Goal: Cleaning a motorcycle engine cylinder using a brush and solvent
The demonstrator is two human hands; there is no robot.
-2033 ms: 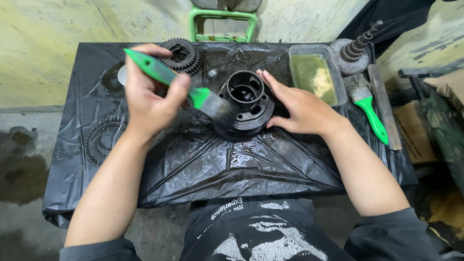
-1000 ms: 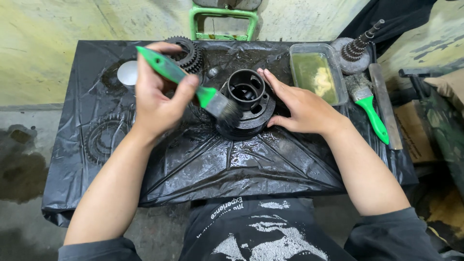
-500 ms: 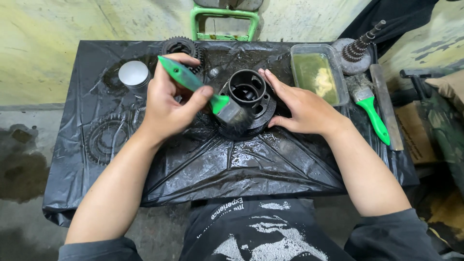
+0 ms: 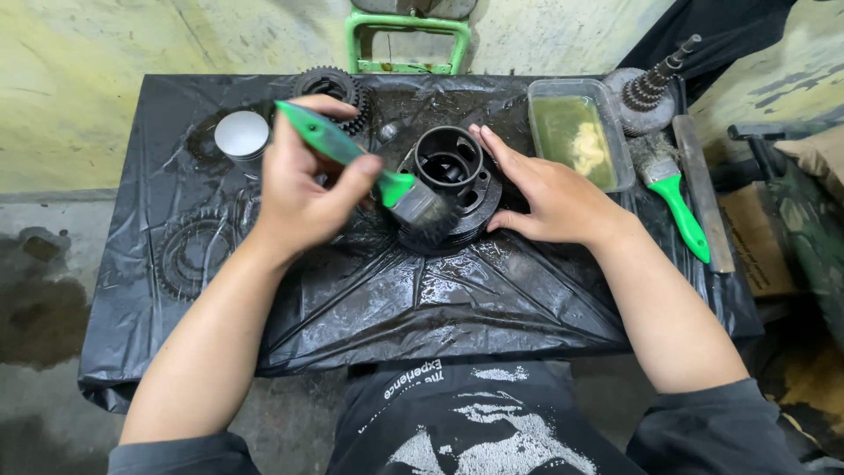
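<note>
My left hand (image 4: 303, 189) grips a green-handled paintbrush (image 4: 352, 158). Its bristles press against the near side of a round black metal hub part (image 4: 450, 171) standing on the black plastic sheet (image 4: 422, 290). My right hand (image 4: 545, 193) lies flat against the right side of that part, steadying it, with fingers spread along its rim.
A clear tray of yellowish liquid (image 4: 576, 136) stands at the back right, beside a second green-handled brush (image 4: 673, 193), a flat metal bar (image 4: 703, 193) and a splined shaft gear (image 4: 651, 88). Gears (image 4: 334, 88) (image 4: 189, 255) and a small metal can (image 4: 242, 136) lie at left. A green frame (image 4: 406, 40) stands behind.
My left hand has shifted rightward and lower, bringing the brush head from the part's left flank round to its near side. The metal can came into view. My right hand stayed put.
</note>
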